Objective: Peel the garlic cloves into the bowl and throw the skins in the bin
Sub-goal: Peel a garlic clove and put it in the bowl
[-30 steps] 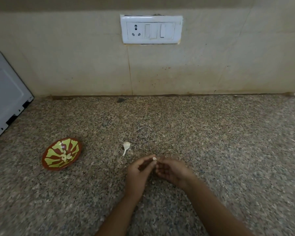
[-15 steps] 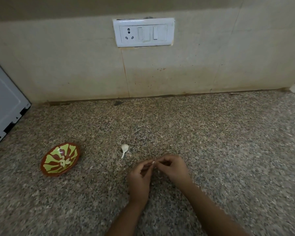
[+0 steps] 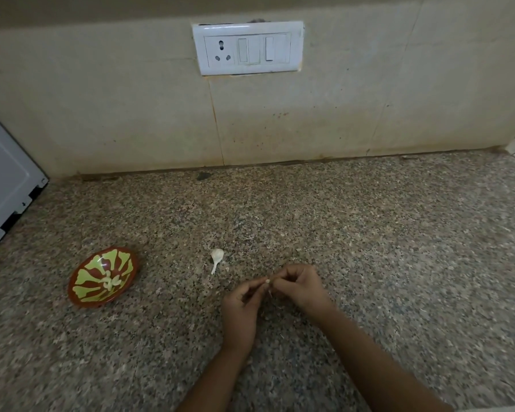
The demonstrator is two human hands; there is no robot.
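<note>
Garlic clove [image 3: 267, 281] is pinched between the left hand [image 3: 240, 304] and right hand [image 3: 299, 288], which meet over the granite counter [image 3: 369, 233]; the patterned bowl [image 3: 122, 263] (peeled cloves [image 3: 110, 282] already inside) lies well apart to their left, nearer the left hand.

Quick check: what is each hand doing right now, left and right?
Left hand: pinches the garlic clove at its fingertips.
Right hand: pinches the same garlic clove from the other side.
</note>
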